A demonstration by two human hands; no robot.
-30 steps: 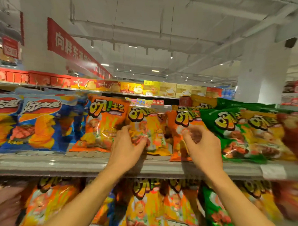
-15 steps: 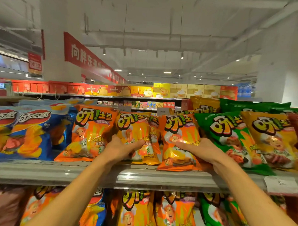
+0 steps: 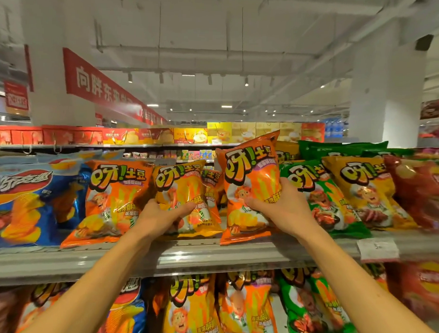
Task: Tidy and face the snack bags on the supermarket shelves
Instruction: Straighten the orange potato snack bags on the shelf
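Note:
Snack bags stand in a row on the top shelf [image 3: 210,255]. My left hand [image 3: 159,217] grips the lower part of a yellow-orange bag [image 3: 180,187] in the middle of the row. My right hand [image 3: 284,208] grips an orange bag [image 3: 250,175] by its lower right side and holds it upright, tilted slightly, its bottom at the shelf's front edge. Another orange bag [image 3: 112,200] stands to the left, untouched.
Blue bags [image 3: 30,204] fill the left end, green [image 3: 322,195], yellow [image 3: 367,191] and red bags [image 3: 421,191] the right. A price tag [image 3: 377,249] hangs on the shelf rail. More bags [image 3: 245,311] crowd the lower shelf. A white pillar [image 3: 385,92] rises behind.
My right hand has raised the orange bag and stood it more upright, now gripping its side. My left hand stays on the yellow-orange bag. The camera has moved closer.

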